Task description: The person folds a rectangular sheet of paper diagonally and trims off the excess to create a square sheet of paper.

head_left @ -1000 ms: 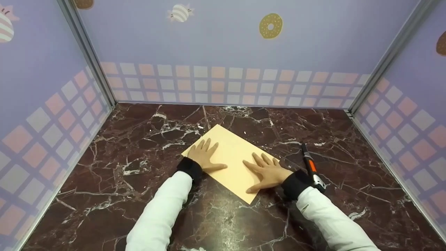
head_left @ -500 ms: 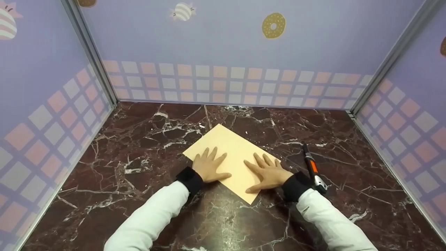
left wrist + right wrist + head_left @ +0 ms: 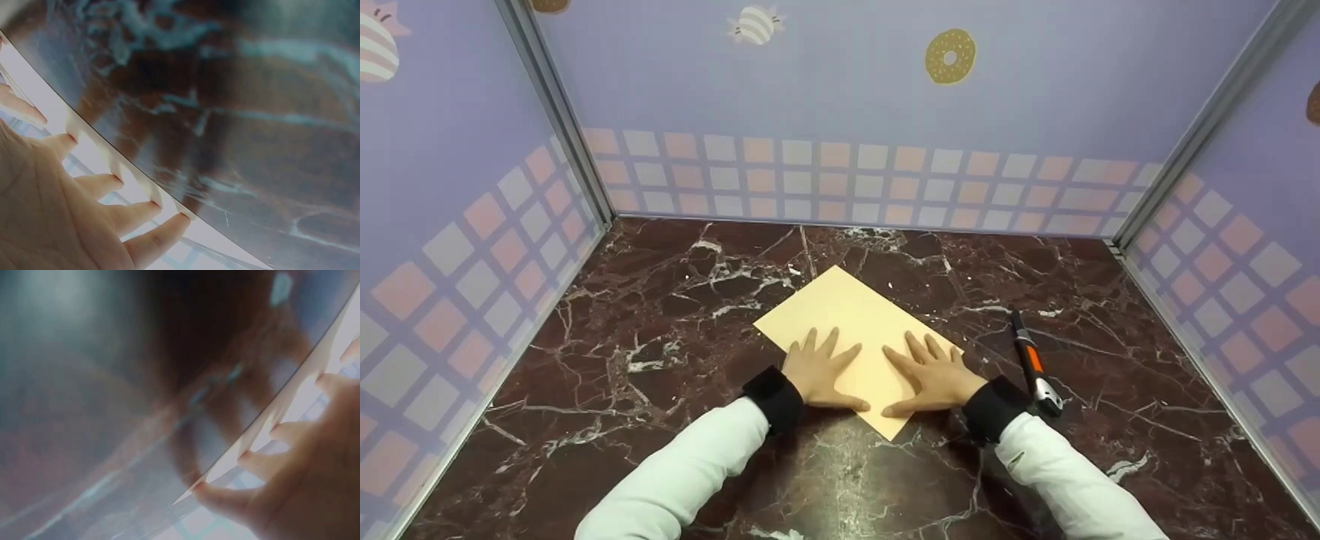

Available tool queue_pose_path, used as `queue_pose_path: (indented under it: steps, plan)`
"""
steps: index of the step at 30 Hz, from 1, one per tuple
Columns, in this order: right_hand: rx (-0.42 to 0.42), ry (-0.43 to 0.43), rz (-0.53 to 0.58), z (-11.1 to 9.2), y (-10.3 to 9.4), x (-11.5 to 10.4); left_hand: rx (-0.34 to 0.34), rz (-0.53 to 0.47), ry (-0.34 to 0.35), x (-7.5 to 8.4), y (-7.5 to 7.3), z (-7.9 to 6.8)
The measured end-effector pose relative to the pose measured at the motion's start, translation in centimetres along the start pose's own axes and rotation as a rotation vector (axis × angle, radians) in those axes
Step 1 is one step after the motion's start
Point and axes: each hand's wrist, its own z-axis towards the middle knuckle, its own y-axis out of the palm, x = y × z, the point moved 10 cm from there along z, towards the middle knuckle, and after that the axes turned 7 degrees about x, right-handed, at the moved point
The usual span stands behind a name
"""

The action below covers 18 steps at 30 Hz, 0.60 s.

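A pale yellow rectangular sheet (image 3: 840, 307), like paper, lies flat and turned diagonally on the dark marbled table (image 3: 675, 450). My left hand (image 3: 819, 369) rests on its near left edge with fingers spread, the thumb pointing right. Spread in the same way, my right hand (image 3: 936, 376) rests on the right part of the sheet, near its right corner. The two thumbs point toward each other with a small gap between them. In the left wrist view the fingertips (image 3: 152, 207) touch the sheet. The right wrist view has the right fingertips (image 3: 247, 457) along the sheet's edge.
Right of the right hand lies a black and orange tool (image 3: 1033, 364) with a silver end, its kind unclear. Purple panels with pink and white squares (image 3: 832, 176) wall the table at the back and both sides.
My left hand has slid right and nearer along the sheet, closer to the right hand. The right hand has barely moved. The sheet has shifted slightly; the tool lies where it was.
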Motion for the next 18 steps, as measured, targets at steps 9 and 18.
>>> queue_pose_path:
  steps: [9,18]
  plan:
    - [0.03,0.002,0.011,-0.2,-0.21,-0.65,-0.008,-0.021,0.02,-0.23,0.17,-0.1]
    - [-0.022,0.006,0.035,-0.5,-0.12,-0.78,0.007,-0.024,0.048,0.04,-0.05,-0.41]
